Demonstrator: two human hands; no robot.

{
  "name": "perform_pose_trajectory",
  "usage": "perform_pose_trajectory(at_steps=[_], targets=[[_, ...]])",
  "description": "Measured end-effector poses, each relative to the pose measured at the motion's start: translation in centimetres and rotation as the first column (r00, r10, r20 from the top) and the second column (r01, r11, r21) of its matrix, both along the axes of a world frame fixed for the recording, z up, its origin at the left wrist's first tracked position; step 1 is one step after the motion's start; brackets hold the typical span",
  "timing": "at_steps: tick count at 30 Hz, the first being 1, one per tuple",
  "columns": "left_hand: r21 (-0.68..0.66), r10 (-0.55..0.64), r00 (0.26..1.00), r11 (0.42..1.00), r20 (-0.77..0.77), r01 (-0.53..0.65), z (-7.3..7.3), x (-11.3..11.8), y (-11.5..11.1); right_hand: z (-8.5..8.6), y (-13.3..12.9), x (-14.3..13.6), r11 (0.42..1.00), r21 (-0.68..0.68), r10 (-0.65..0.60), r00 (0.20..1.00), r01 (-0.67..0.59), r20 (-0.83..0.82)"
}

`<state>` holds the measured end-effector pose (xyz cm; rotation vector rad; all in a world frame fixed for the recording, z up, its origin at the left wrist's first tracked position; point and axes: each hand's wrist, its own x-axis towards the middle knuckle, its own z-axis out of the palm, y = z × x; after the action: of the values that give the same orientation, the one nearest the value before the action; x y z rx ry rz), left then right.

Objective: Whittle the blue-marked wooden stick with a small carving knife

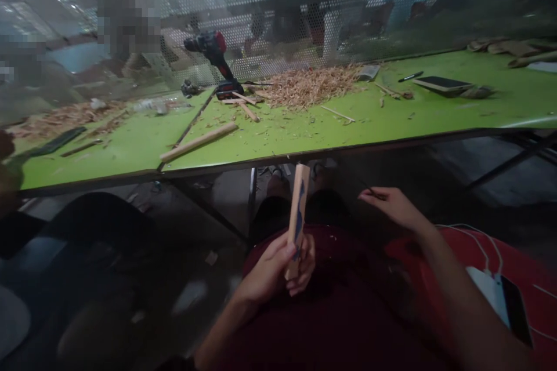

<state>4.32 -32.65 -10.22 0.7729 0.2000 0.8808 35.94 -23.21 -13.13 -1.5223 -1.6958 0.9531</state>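
Observation:
My left hand (pixel 278 261) is closed around the lower end of a wooden block (pixel 301 185) in front of my body. The block stands nearly upright and carries a dark blue painted or drawn patch along one face. Out to the right, my right hand (pixel 395 206) pinches a thin dark stick-like tool (pixel 372 190) whose kind is too dim to tell. That hand is apart from the block and below the table's front edge.
A green table (pixel 278 139) runs across in front of me. On it are a cordless drill (pixel 215 61), wood shavings (pixel 308 87), a wooden rod (pixel 199 142), a pen (pixel 410 76) and a phone (pixel 442 84). A red stool (pixel 513 261) holds a phone (pixel 516 307) with cables. Another person sits at left.

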Motion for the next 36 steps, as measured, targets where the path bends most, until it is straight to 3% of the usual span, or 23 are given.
perform_pose_trajectory(at_steps=[6,9,13,17,26,29,33,36], targets=[[0.021,0.088,0.994,0.996,-0.061,-0.087,-0.5,-0.9,-0.1,-7.0,0.9,-1.9,0.989,-0.144,-0.051,0.998,0.044,-0.042],[0.028,0.115,0.989,0.993,-0.094,-0.113,-0.8,-1.2,-0.2,-8.7,0.2,-2.3,0.982,-0.191,-0.01,0.998,-0.003,-0.067],[0.021,0.149,0.984,0.989,-0.093,-0.148,-1.0,-1.6,-0.1,-7.3,-1.4,-3.5,0.948,-0.241,0.164,0.969,-0.206,-0.185],[0.01,0.159,0.982,0.987,-0.098,-0.159,-1.0,-1.9,0.1,-5.0,-2.9,-5.1,0.856,-0.204,0.404,0.859,-0.476,-0.314],[0.019,0.167,0.982,0.986,-0.091,-0.166,-1.4,-1.9,0.2,-4.8,-3.1,-6.3,0.86,-0.145,0.435,0.852,-0.489,-0.292],[0.017,0.164,0.981,0.986,-0.1,-0.163,-1.3,-1.8,0.2,-4.9,-3.1,-6.1,0.892,-0.182,0.33,0.871,-0.414,-0.364],[0.004,0.172,0.977,0.985,-0.123,-0.173,-1.3,-1.9,0.3,-5.9,-2.8,-4.9,0.939,-0.304,-0.007,0.876,-0.16,-0.482],[-0.002,0.169,0.977,0.985,-0.129,-0.171,-1.4,-1.8,0.4,-7.3,-2.3,-3.3,0.92,-0.39,-0.245,0.817,0.027,-0.522]])
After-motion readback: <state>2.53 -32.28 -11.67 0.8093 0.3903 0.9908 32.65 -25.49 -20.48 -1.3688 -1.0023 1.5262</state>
